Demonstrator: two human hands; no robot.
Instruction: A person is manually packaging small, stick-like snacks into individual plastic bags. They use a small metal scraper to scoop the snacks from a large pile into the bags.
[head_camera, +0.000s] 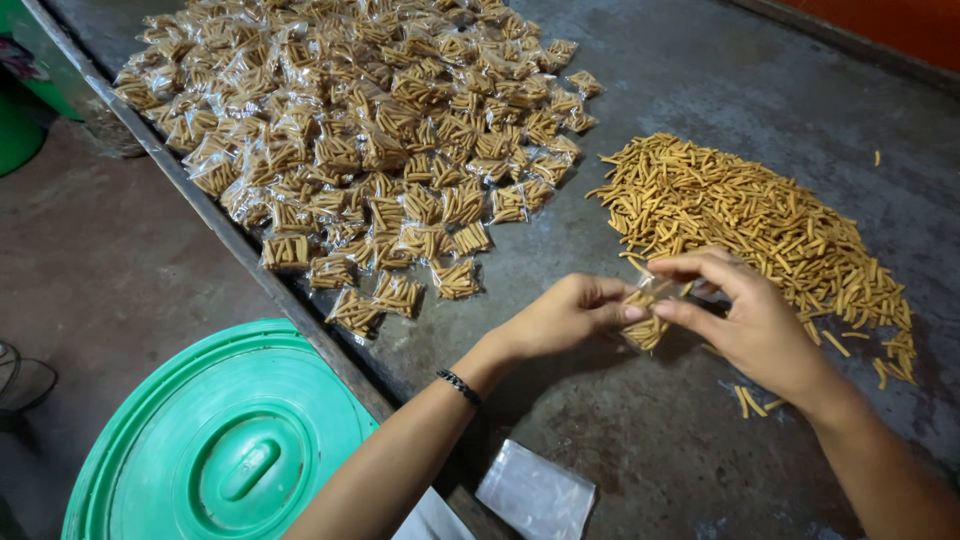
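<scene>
Both our hands meet over a grey metal table: our left hand and right hand each pinch with fingertips the small clear packet of snack sticks held between them, just above the tabletop. Across the far left of the table spreads a wide heap of filled packets. Just beyond our right hand lies a loose pile of yellow-brown sticks, a few strays near our wrist. Below the table edge sits a round green lid. An empty clear bag lies near our left forearm.
</scene>
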